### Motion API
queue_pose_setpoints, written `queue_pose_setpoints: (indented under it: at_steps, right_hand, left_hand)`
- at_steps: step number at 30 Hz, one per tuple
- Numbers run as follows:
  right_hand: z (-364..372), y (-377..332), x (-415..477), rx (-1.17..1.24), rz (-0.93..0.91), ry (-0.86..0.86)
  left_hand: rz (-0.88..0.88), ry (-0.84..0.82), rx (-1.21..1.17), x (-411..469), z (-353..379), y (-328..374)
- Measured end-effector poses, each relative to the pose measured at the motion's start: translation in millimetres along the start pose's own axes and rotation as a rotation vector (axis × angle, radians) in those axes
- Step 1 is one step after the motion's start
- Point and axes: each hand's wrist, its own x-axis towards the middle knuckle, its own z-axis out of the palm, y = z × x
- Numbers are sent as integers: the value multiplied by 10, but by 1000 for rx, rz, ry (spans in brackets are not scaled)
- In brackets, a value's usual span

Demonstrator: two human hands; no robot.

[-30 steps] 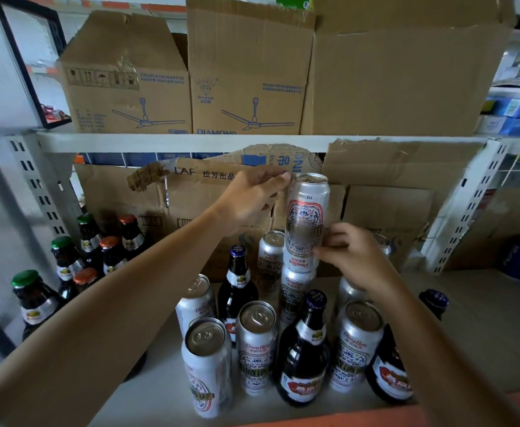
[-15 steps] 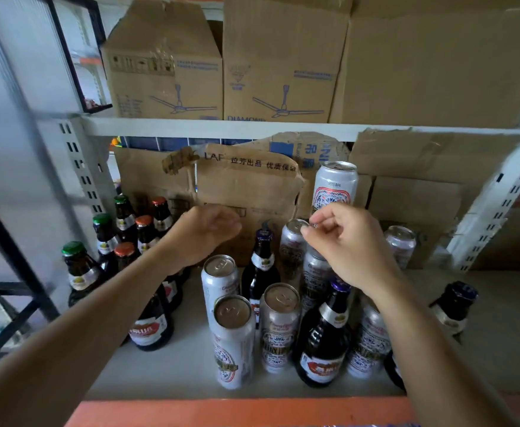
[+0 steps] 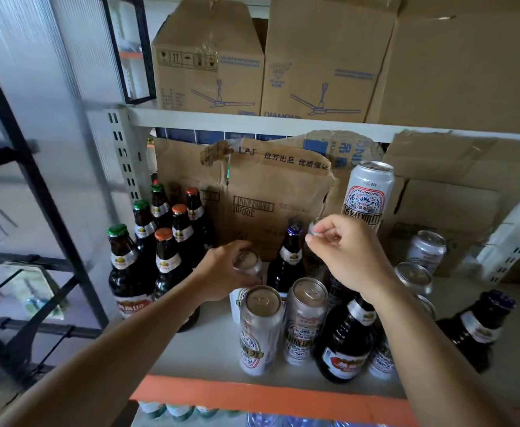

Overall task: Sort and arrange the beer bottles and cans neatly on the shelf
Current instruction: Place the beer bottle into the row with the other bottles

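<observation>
Left fingers: we grip a can by its top.
Right fingers: we pinch a rear can by its rim.
Changed: both have let go of the stacked can; it stands unheld at the back of the shelf.
Meaning: we likely sort these next.

head | faces forward and down | close above shelf front

silver cans, brown bottles, orange shelf edge
</observation>
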Motion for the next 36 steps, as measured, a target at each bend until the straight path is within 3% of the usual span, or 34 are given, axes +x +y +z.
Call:
queue_pose_setpoints:
  at_steps: [17,23,30,36]
  right_hand:
    - [153,-63,71,-166,87,-66]
    - [312,-62,129,-233,146,-83]
    - [393,25,201,-138,245,-85]
    - [443,128,255,-107,257,-130]
  left_hand:
    - [-40,10,84,-454,-410,-122]
    - [20,5,105,-738,-529,-173]
    - [61,8,181,-1017,-687,-335]
    - [-9,35,176,-1109,-781,-563]
